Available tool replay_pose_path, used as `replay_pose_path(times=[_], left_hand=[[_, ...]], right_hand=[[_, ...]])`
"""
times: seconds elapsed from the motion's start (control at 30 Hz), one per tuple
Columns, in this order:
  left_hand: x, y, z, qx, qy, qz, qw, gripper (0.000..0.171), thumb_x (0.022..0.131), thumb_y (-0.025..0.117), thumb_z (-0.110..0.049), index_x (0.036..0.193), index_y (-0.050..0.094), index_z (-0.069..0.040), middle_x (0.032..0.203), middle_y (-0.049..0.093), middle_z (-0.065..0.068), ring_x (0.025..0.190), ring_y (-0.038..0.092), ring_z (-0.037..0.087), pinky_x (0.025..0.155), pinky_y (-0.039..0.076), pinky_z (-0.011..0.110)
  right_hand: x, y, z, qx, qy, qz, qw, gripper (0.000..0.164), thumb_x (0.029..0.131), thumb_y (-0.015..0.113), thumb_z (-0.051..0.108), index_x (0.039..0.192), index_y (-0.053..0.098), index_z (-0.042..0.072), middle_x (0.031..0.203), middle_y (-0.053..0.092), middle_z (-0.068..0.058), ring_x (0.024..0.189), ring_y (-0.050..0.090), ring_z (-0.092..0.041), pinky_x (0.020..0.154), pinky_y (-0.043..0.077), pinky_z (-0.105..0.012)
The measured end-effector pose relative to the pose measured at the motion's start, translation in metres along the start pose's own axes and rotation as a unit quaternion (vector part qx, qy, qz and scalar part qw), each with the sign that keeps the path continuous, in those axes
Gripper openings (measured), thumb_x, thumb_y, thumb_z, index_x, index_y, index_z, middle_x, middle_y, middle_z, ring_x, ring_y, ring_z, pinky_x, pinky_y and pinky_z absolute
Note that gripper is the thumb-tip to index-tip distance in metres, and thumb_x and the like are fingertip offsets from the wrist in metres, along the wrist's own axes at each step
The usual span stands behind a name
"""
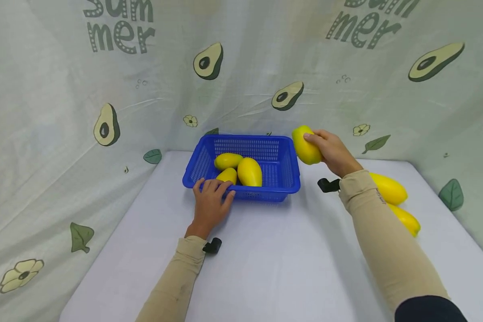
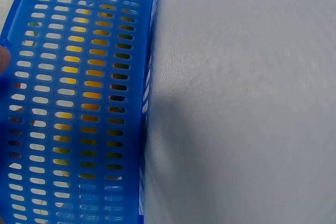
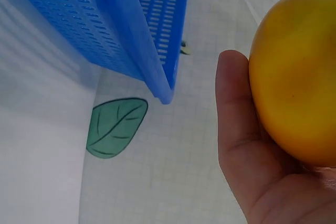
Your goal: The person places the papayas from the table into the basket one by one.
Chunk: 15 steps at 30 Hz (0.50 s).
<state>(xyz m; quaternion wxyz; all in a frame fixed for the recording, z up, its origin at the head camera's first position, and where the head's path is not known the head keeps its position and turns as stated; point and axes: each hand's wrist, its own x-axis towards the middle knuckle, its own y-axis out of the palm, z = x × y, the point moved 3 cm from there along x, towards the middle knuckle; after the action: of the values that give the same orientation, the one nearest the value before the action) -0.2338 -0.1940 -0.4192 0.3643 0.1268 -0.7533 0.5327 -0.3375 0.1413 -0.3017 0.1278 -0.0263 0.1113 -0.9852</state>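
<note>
My right hand [image 1: 334, 153] holds a yellow mango [image 1: 306, 147] in the air beside the basket's right end, a little above rim height. In the right wrist view the thumb [image 3: 236, 103] lies along the side of this mango [image 3: 294, 77]. A blue plastic basket [image 1: 265, 193] with slotted walls stands at the back of the table. My left hand [image 1: 210, 209] grips its near rim toward the left corner, fingers over the edge and thumb outside. Inside, to the left and middle, lie three mangoes, the largest [image 1: 249, 172] nearest the middle. The near wall hides part of them.
Two more mangoes, one farther back [image 1: 388, 188] and one nearer [image 1: 406, 220], lie on the right of the white table [image 1: 281, 264], partly behind my right forearm. A printed cloth [image 1: 241, 89] hangs behind the table.
</note>
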Motion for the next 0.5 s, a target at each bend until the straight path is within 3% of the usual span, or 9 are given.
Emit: replay_pose_path(times=[0.5], left_hand=[[-0.002,0.000,0.000,0.002,-0.002,-0.001,1.0000,0.030,0.100,0.058,-0.036,0.120,0.070,-0.016,0.108,0.065,0.006,0.113,0.054,0.029,0.112,0.018,0.059]], right_hand=[[0.013,0.007,0.014,-0.032,-0.003,0.010,0.999,0.071,0.097,0.059,0.052,0.147,0.042,0.004,0.125,0.050,-0.015,0.103,0.053,-0.029,0.084,0.051,-0.031]])
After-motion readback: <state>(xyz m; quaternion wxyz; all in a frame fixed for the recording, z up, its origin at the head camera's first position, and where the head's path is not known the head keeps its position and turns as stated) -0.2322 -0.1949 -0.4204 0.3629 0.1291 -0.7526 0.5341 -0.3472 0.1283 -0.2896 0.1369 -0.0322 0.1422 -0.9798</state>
